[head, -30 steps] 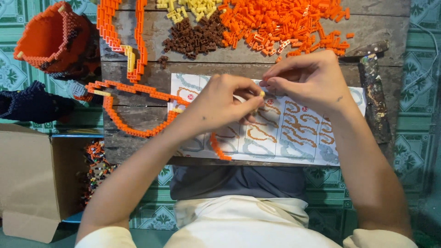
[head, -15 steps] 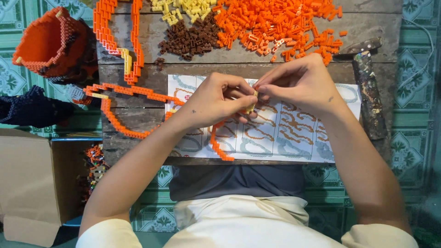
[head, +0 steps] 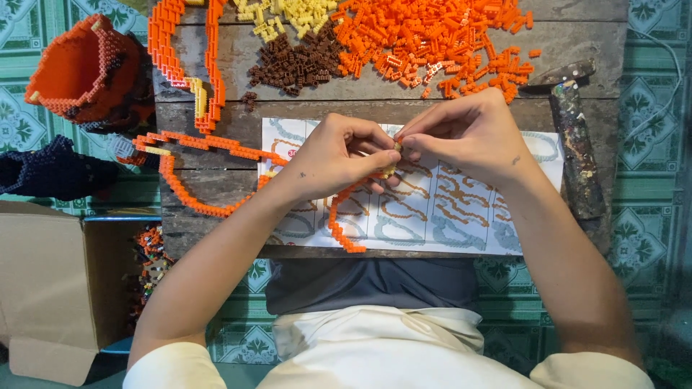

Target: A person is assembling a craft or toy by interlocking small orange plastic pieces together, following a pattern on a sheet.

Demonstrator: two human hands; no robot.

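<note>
A small yellow piece [head: 393,153] is pinched between the fingertips of the left hand [head: 339,155] and right hand [head: 465,133], both closed narrowly on it, just above the pattern sheet [head: 461,223] on the worktop [head: 216,191]. An orange chain [head: 339,223] hangs from the left hand across the sheet. Orange pieces [head: 432,39] are heaped beyond.

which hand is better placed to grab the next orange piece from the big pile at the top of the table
Probably the right hand: it sits directly below the orange pile, nearer than the left hand, which pinches the orange chain at the joint between both hands.
</note>
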